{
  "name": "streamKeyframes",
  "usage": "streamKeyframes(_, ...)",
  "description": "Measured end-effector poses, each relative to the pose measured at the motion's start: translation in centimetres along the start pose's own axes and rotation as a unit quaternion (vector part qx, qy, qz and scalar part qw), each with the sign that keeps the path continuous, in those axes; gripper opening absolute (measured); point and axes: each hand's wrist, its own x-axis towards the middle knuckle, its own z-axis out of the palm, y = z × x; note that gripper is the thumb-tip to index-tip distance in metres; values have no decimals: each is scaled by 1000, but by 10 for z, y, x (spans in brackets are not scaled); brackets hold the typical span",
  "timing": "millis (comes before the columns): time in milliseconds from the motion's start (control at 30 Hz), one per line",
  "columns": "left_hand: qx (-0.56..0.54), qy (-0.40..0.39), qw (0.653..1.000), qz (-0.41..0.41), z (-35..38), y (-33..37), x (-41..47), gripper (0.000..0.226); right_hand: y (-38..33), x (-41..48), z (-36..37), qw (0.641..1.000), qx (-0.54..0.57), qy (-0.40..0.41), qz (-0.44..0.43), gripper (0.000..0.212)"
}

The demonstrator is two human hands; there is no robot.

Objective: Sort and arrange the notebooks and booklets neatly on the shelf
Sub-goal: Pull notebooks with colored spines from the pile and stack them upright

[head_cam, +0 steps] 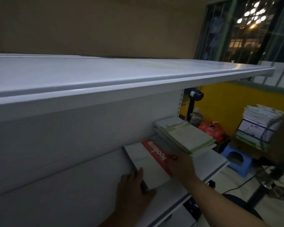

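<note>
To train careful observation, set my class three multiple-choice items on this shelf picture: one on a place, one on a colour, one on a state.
1. The stack of booklets lies: A left of the notebook; B right of it; C on top of it.
2. The notebook's band is: A red; B blue; C black.
3. The notebook is: A upright; B open; C closed, lying flat.
Key: 1 B, it sits farther right on the shelf; 2 A, red with white letters; 3 C, cover up, left hand and right hand at its edges.
</note>
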Motion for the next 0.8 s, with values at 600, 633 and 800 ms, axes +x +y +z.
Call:
streamKeyframes(600,-75,138,985,-73,3,9,-4,52,49,39,24,971,-97,-66,-207,17)
streamKeyframes(633,-58,132,987,-74,2,12,-5,56,48,38,23,971,-95,-69,-207,16)
streamKeyframes(800,-16,167,981,-99,0,24,-8,47,51,39,18,971,-61,-86,-213,18)
